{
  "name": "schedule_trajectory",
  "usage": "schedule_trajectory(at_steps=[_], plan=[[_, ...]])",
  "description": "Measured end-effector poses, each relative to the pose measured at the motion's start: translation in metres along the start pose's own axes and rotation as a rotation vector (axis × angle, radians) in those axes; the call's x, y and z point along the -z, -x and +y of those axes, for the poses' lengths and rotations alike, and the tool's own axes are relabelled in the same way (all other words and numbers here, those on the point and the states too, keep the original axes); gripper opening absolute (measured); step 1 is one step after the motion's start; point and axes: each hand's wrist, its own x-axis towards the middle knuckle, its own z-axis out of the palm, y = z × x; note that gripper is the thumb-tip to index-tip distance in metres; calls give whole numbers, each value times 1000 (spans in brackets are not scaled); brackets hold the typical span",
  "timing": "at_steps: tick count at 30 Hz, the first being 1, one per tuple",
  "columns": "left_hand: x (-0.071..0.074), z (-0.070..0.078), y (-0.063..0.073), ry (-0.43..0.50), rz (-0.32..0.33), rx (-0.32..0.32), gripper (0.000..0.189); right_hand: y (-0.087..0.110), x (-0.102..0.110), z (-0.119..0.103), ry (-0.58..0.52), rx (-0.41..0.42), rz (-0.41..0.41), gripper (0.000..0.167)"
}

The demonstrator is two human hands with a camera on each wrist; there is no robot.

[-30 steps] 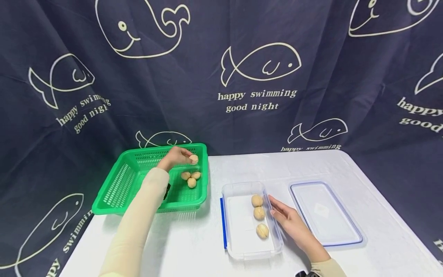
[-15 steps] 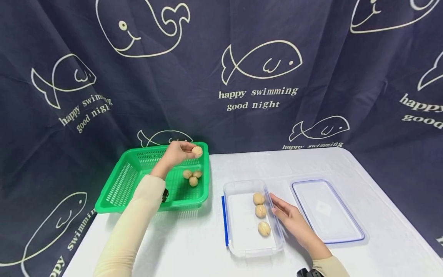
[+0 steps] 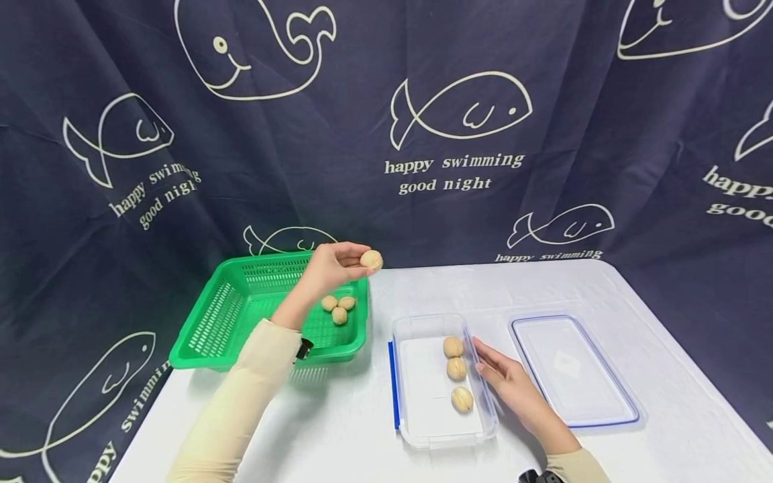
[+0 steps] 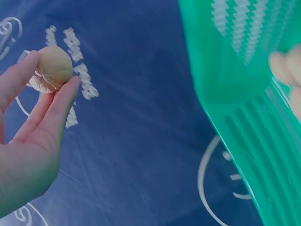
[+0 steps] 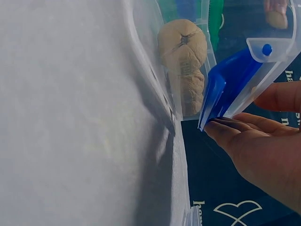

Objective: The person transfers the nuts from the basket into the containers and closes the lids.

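Note:
My left hand (image 3: 338, 267) pinches a walnut (image 3: 371, 259) between thumb and fingers, raised over the far right corner of the green plastic basket (image 3: 360, 335). In the left wrist view, the pinched walnut (image 4: 52, 68) shows its seam. Three more walnuts (image 3: 339, 315) lie grouped at the basket's right side. A clear plastic food container (image 3: 423, 439) stands on the table, with three walnuts (image 3: 461, 400) in a row along its right side. My right hand (image 3: 513, 389) rests against its right wall, fingers fairly straight; the right wrist view shows them beside the blue latch (image 5: 230, 84).
A clear lid (image 3: 568, 365) with a blue seal lies on the white table (image 3: 338, 422), right of the container. Behind the table hangs a dark blue curtain (image 3: 362, 121) with fish prints. Another blue latch (image 3: 394, 386) hangs on the container's left side.
My left hand has lifted the walnut up from inside the basket and carried it rightward to the basket's far right corner. The right hand stays against the container.

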Motion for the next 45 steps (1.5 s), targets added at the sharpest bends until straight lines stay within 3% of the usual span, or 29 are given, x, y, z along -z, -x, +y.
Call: schedule_trajectory(at_steps=[6, 11, 21, 29, 30, 36, 37, 45], plan=[[-24, 14, 14, 52, -12, -35, 39, 0, 0, 0, 6, 2, 2, 51], [-44, 13, 22, 116, -22, -52, 38, -1, 0, 0, 13, -4, 4, 52], [-98, -19, 36, 125, -39, -104, 37, 0, -1, 1, 15, -20, 13, 52], [-132, -43, 39, 113, -12, -60, 36, 1, -1, 1, 3, -18, 11, 53], [-134, -40, 41, 119, -9, -57, 36, 1, -1, 1, 3, -15, 10, 53], [-156, -58, 39, 170, 28, 0, 34, 1, -1, 0, -13, -12, 0, 52], [-161, -66, 36, 173, 37, 9, 34, 0, -1, 0, -15, -13, 0, 52], [-181, -79, 32, 107, 93, 58, 32, 0, -1, -1, -15, -15, -1, 53]])
